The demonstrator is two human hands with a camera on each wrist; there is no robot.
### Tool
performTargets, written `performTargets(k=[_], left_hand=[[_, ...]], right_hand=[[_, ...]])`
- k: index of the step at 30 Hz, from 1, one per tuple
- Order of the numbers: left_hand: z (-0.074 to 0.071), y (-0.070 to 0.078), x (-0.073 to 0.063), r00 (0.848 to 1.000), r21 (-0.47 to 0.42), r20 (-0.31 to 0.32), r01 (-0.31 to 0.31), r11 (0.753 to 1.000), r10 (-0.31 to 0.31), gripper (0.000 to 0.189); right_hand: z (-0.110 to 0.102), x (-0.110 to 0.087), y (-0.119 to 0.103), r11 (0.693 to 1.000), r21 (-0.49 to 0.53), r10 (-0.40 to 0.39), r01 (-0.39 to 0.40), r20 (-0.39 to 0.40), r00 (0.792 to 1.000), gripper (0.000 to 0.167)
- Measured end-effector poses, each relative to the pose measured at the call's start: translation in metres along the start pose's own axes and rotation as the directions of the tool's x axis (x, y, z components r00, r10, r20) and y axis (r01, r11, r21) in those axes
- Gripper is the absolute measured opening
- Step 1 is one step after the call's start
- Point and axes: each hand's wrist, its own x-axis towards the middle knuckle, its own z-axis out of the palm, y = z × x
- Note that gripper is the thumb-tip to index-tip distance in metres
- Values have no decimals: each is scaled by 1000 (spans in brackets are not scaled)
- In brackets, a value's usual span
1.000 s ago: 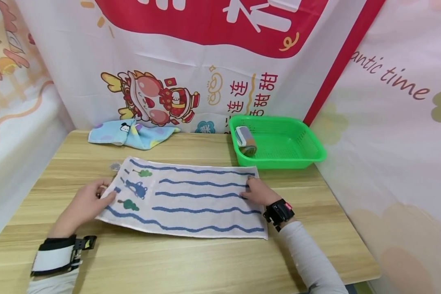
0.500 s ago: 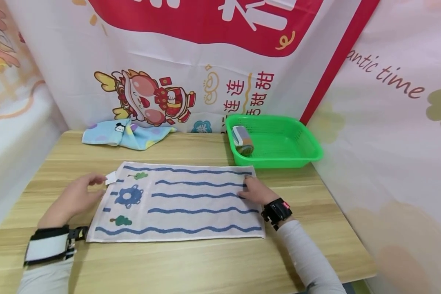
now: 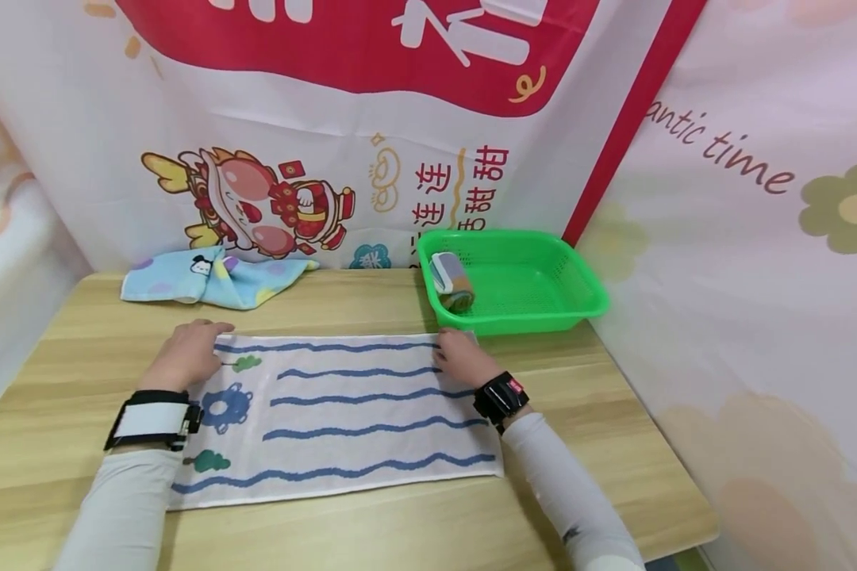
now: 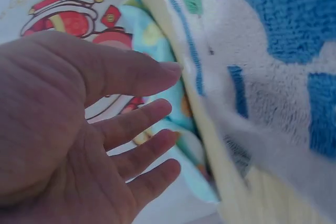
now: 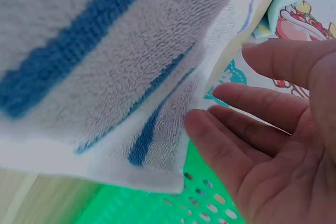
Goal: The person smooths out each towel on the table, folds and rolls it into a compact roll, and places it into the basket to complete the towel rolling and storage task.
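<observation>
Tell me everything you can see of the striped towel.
The striped towel is a pale rectangle with wavy blue stripes lengthwise and, at its left end, a blue animal-like figure between two green trees. The wrist views show a looped, terry-like pile. It lies spread on the wooden-looking table, mostly flat, its far right corner close to the green basket. The left hand is at its far left corner and the right hand at its far right; exact contact is hard to judge.

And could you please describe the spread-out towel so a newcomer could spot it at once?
On the wood-grain table, nearer than the green plastic basket, lies a white towel, the left hand and right hand at its far corners. Unlike the bunched light-blue towel behind, it is spread out, with wavy blue stripes.
</observation>
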Motion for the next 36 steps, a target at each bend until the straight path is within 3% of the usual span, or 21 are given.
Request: performTargets(k=[8, 13, 16, 19, 24, 31, 36], left_hand=[[9, -21, 11, 999, -13, 5, 36, 999, -36, 45], [10, -27, 11, 998, -32, 29, 54, 998, -53, 46], [8, -29, 9, 999, -57, 35, 41, 998, -39, 42], [6, -30, 8, 1000, -82, 8, 6, 997, -6, 25], [5, -27, 9, 1000, -133, -2, -19, 991, 19, 10], [6, -24, 11, 996, -131, 79, -29, 991, 39, 46], [5, -20, 12, 996, -146, 62, -51, 988, 61, 32]], right_hand=[[9, 15, 0, 997, -9, 73, -72, 82, 994, 7], [11, 16, -2, 991, -81, 112, -108, 55, 992, 5], [10, 18, -3, 992, -60, 115, -113, 32, 993, 4], [10, 19, -2, 993, -12, 117, -116, 27, 993, 7], [8, 14, -3, 996, -1, 84, -84, 31, 996, 19], [-2, 0, -5, 1000, 8, 3, -3, 37, 999, 32], [-11, -10, 0, 998, 54, -27, 23, 75, 997, 46]])
